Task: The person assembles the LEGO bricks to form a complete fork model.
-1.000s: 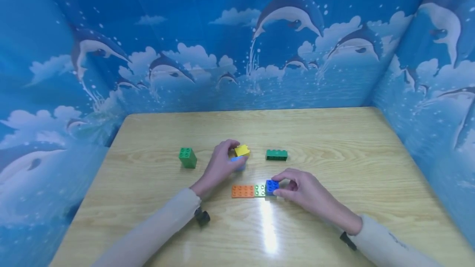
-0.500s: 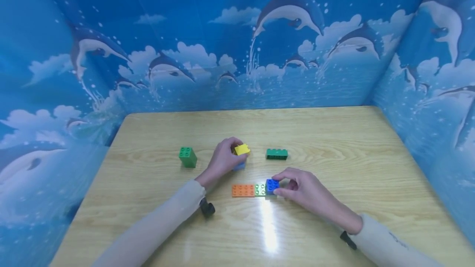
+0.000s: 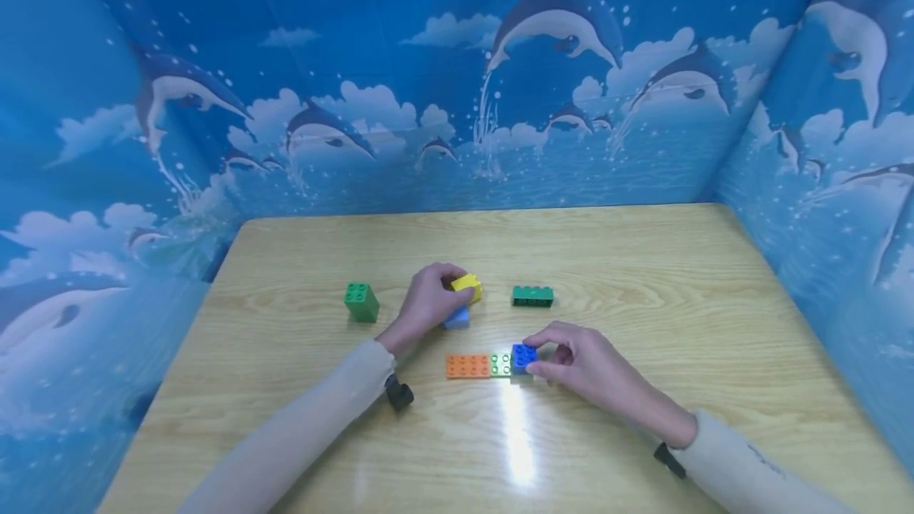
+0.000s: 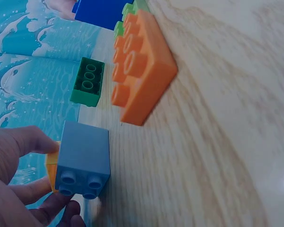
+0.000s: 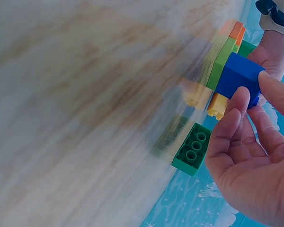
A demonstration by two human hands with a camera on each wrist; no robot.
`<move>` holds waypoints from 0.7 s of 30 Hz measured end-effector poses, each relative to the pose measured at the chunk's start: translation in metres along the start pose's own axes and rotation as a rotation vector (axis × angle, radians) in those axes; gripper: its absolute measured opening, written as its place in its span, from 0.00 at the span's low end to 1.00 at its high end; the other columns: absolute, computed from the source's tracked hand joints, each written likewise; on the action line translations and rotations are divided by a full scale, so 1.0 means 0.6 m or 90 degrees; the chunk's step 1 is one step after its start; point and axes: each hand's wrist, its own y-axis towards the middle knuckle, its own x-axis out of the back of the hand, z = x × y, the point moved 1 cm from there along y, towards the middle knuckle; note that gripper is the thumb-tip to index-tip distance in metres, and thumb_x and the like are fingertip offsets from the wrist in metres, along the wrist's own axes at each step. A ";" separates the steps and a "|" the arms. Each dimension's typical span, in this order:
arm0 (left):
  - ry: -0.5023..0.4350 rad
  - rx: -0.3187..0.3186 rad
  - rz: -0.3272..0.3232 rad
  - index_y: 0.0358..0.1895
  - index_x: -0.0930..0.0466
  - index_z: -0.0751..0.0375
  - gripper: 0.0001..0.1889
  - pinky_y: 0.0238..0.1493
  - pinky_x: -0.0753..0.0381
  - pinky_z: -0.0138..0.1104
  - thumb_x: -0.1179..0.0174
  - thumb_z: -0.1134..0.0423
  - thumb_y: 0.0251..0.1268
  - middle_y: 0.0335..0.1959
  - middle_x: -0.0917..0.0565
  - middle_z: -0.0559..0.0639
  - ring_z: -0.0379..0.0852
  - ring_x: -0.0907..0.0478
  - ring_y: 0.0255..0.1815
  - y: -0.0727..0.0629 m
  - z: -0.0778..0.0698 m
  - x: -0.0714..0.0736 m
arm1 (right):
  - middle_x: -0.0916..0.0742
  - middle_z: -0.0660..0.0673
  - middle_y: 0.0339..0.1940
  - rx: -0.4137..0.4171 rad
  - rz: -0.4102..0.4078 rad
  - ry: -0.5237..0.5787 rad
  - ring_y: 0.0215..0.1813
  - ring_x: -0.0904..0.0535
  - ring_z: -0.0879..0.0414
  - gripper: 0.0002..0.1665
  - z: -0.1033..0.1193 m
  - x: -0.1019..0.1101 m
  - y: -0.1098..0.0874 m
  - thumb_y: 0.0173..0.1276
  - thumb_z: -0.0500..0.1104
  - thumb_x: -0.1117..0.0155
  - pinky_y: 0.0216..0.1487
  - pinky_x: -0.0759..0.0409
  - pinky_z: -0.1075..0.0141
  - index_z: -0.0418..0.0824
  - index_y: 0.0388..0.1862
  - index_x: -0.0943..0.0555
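Note:
My left hand [image 3: 427, 300] grips a yellow brick [image 3: 467, 285], which sits tilted between thumb and fingers. Right beside it, on the near side, is a light blue brick [image 3: 457, 319]; in the left wrist view this light blue brick [image 4: 84, 158] hides most of the yellow one, and its studs point sideways. My right hand [image 3: 581, 359] pinches a dark blue brick [image 3: 523, 358] between thumb and fingers. That brick stands at the right end of a row, against a light green brick [image 3: 501, 365] joined in line with an orange brick [image 3: 467, 366].
A dark green brick [image 3: 532, 297] lies on its side toward the back, its hollow underside facing me. On the left a tall green block [image 3: 362, 304] stands upright. The wooden table [image 3: 643, 276] ends at a dolphin-print curtain [image 3: 457, 86] behind and at both sides.
My left hand has shifted slightly away from me, and the yellow brick in it has turned. More of the light blue brick's front shows below the fingers. My right hand has stayed in place.

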 end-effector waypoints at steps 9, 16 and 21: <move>-0.072 -0.001 -0.020 0.61 0.14 0.63 0.21 0.47 0.12 0.40 0.26 0.61 0.68 0.49 0.14 0.53 0.49 0.17 0.46 -0.006 -0.008 0.017 | 0.10 0.49 0.44 -0.002 0.001 0.013 0.32 0.16 0.59 0.20 0.000 0.001 -0.001 0.69 0.43 0.18 0.32 0.14 0.65 0.41 0.58 0.10; -0.125 -0.064 -0.008 0.63 0.15 0.58 0.21 0.44 0.12 0.39 0.26 0.60 0.70 0.49 0.15 0.52 0.49 0.16 0.45 -0.017 -0.007 0.030 | 0.10 0.48 0.45 0.006 0.001 0.019 0.32 0.16 0.59 0.20 0.000 0.003 -0.001 0.69 0.43 0.18 0.31 0.14 0.65 0.41 0.58 0.10; -0.130 -0.113 -0.004 0.65 0.14 0.52 0.20 0.49 0.16 0.41 0.27 0.59 0.73 0.47 0.14 0.48 0.47 0.19 0.51 -0.021 0.001 0.033 | 0.10 0.47 0.45 0.003 0.004 0.029 0.32 0.15 0.58 0.21 0.000 0.003 -0.002 0.69 0.43 0.18 0.31 0.14 0.65 0.40 0.58 0.11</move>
